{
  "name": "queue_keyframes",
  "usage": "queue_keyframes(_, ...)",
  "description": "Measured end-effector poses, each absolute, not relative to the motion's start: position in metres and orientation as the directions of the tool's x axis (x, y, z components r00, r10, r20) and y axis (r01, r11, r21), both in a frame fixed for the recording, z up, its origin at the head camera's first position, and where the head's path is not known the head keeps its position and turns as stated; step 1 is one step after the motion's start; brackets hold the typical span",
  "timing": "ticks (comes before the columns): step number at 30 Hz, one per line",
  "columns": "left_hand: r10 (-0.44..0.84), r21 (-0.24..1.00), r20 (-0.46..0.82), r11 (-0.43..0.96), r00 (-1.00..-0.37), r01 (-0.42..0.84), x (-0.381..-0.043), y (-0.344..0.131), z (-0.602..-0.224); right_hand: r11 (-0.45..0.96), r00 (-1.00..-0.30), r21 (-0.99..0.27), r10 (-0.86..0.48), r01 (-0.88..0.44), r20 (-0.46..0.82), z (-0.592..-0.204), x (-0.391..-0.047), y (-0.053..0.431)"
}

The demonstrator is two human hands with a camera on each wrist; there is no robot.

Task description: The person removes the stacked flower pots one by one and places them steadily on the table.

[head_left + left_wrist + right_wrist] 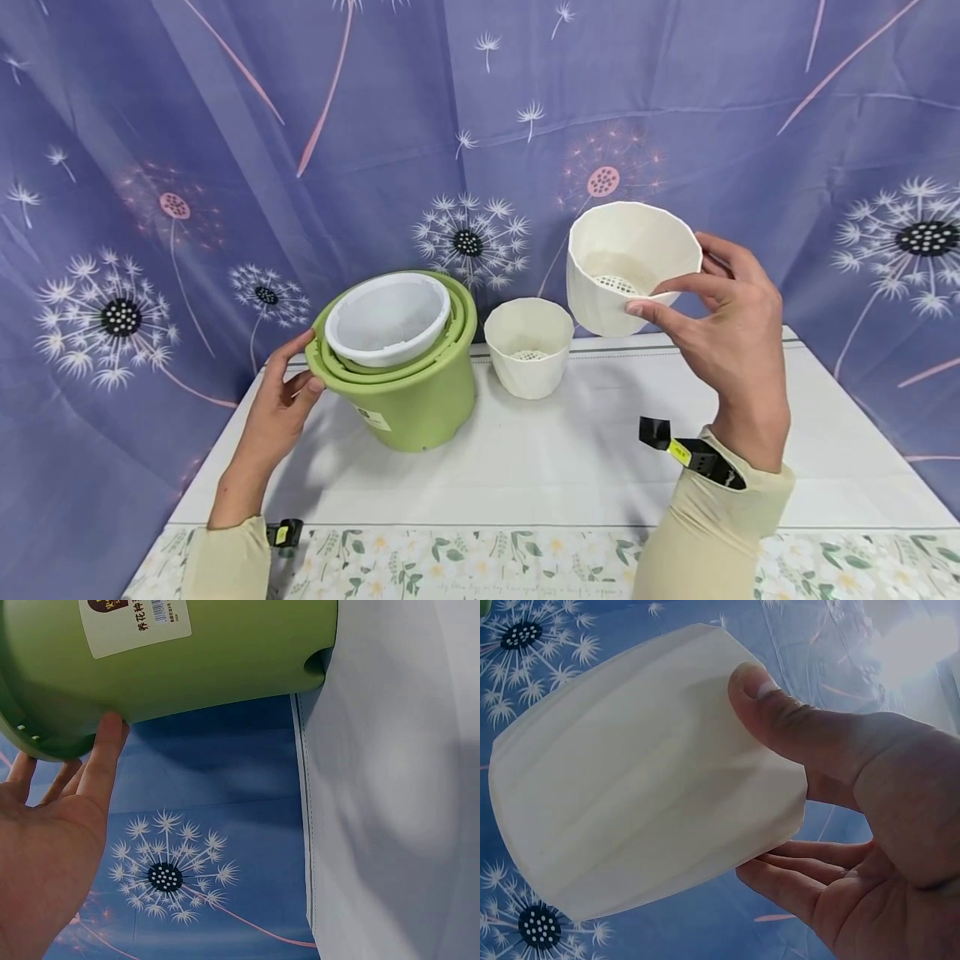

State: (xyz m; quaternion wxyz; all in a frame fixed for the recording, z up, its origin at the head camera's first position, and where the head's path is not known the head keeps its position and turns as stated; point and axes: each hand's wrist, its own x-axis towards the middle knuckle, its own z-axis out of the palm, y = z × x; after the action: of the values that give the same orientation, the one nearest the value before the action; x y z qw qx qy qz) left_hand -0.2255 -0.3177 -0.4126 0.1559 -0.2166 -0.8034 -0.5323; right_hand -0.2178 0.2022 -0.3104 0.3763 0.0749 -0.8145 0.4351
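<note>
A cream-white flowerpot with pleated walls and a slotted base (pixel 600 312) is in the air at the right, tilted so its inside shows. My right hand (pixel 731 321) grips it by the rim; the thumb (pixel 776 712) lies on the outer wall. At the left, a large green flowerpot (pixel 427 408) stands on the table with another green rim and a pale grey-white pot (pixel 386 321) nested inside. My left hand (pixel 273 417) holds its left rim, with one fingertip against the outer wall below the rim. The left wrist view shows a label (pixel 142 622) on this wall.
A smaller cream-white pot (pixel 528 371) with a slotted base stands upright between the green pot and the raised pot. The table has a white cloth (pixel 555 475) with a floral front band (pixel 465 562). A purple dandelion-print curtain (pixel 375 125) hangs close behind.
</note>
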Motion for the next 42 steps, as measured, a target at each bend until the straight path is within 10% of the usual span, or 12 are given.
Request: queue_keyframes(42, 0.163, 0.797, 0.462, 0.355, -0.872, 0.489, -0.227, -0.318, -0.415, 0.631, -0.952, -0.754, 0.079, -0.183, 0.296, -0.361, -0.245, 0.256)
